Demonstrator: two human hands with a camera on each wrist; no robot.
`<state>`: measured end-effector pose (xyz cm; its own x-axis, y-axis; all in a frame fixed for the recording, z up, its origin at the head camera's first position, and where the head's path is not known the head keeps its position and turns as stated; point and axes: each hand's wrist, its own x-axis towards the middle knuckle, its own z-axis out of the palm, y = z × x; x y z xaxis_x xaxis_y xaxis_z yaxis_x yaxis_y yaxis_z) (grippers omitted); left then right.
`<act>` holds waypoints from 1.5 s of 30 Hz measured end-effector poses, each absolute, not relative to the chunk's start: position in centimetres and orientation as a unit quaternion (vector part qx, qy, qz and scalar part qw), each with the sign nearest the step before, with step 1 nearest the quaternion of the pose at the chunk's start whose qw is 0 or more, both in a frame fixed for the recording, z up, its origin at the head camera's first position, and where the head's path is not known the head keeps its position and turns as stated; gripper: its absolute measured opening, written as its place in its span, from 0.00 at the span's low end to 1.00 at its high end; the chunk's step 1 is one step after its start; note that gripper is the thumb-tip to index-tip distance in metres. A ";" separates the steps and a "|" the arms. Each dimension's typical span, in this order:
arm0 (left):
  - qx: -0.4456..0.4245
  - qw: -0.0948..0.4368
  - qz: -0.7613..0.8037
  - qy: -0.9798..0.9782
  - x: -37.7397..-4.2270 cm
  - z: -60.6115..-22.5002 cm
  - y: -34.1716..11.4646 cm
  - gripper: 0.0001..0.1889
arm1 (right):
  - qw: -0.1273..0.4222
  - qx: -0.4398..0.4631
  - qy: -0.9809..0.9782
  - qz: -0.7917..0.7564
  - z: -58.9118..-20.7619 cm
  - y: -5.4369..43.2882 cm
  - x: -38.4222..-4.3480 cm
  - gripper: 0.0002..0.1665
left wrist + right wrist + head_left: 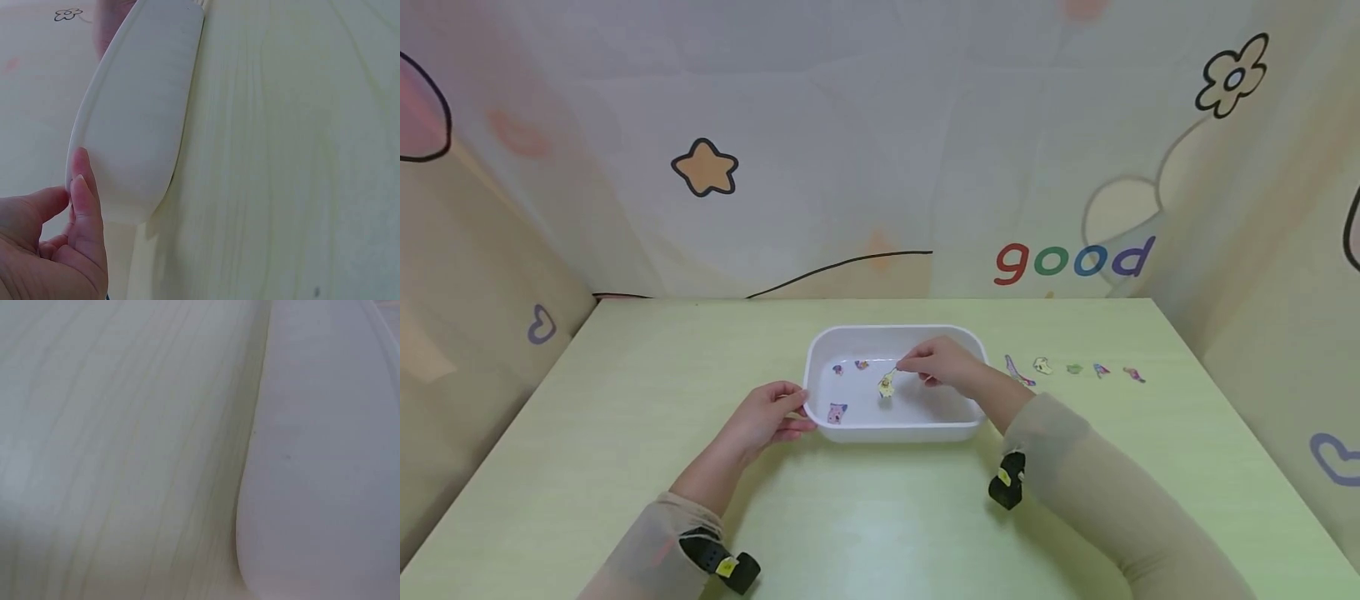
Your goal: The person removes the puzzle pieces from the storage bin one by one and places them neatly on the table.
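Observation:
A white rectangular tray (895, 432) stands on the table. At its left end my left hand (767, 419) pinches the rim, thumb and fingers on the wall, as the left wrist view also shows the hand (69, 231) on the tray (134, 119). Over the tray's middle, my right hand (951, 363) pinches the upper tip of a small yellow cartoon cut-out (886, 387), which hangs from the fingertips. Inside lie a pink cat-like cut-out (837, 413) and two tiny colourful ones (838, 369). The right wrist view has only the tray's wall (319, 456) and tabletop, no fingers.
To the tray's right several small cut-outs lie in a row on the pale wooden table (880, 517): a long purple one (1018, 371), a white one (1042, 365), a green one (1074, 368) and two pinkish ones (1133, 374). Printed cloth surrounds the table.

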<state>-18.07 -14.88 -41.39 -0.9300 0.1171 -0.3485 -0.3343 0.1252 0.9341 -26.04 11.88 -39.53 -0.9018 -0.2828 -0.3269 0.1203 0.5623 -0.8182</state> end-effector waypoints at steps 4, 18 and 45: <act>-0.070 0.169 0.658 0.730 -18.1 -41.3 -14.8 0.14 | 0.227 -0.025 0.851 -0.473 -39.0 13.0 -26.0 0.14; -0.074 0.170 0.656 0.731 -18.0 -41.1 -14.9 0.14 | 0.214 -0.053 0.862 -0.456 -36.7 16.0 -24.8 0.17; -0.077 0.173 0.656 0.731 -18.0 -41.1 -14.9 0.14 | 0.205 -0.018 0.833 -0.513 -36.9 21.4 -23.7 0.22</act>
